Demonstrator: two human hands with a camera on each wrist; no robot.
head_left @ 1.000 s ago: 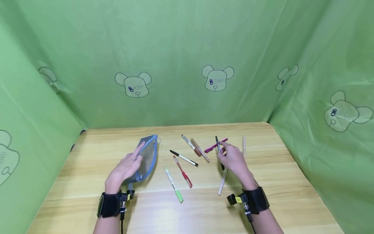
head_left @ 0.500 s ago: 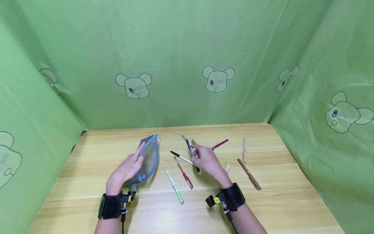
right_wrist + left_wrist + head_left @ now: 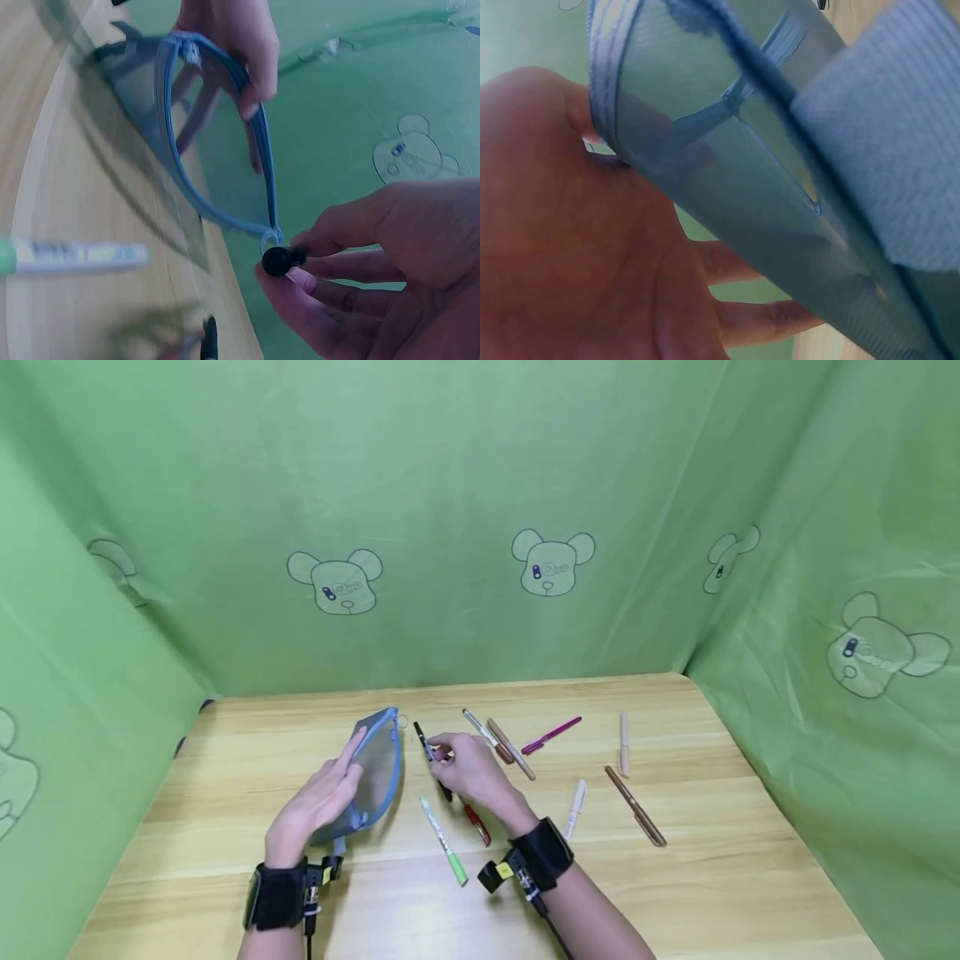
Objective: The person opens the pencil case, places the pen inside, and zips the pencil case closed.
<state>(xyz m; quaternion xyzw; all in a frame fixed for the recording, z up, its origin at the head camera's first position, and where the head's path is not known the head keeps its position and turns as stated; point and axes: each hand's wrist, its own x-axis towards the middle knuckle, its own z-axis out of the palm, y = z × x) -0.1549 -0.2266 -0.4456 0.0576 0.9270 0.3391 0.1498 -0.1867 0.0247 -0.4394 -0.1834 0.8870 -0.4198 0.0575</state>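
My left hand (image 3: 315,797) grips the edge of a blue mesh zip pouch (image 3: 381,768), whose mouth gapes toward the right. In the right wrist view, the thumb lies at the pouch rim and the fingers show through the mesh. My right hand (image 3: 476,770) pinches a black pen (image 3: 420,735) just right of that mouth, apart from it. The pen's round black end (image 3: 276,261) faces the right wrist camera. Below the right hand lies a red pen (image 3: 477,827), partly covered. A white pen with black ends is mostly hidden under the hand.
A green-capped pen (image 3: 444,842) lies in front of the pouch. Farther right on the wooden table (image 3: 720,877) are a tan pen (image 3: 512,749), a magenta pen (image 3: 551,735), two pale pens and a brown pen (image 3: 636,807). Green curtain (image 3: 465,635) walls the back and sides.
My right hand has carried the black pen leftward from the magenta pen to beside the pouch, uncovering the brown pen and pale pens. The left hand and pouch stay nearly still.
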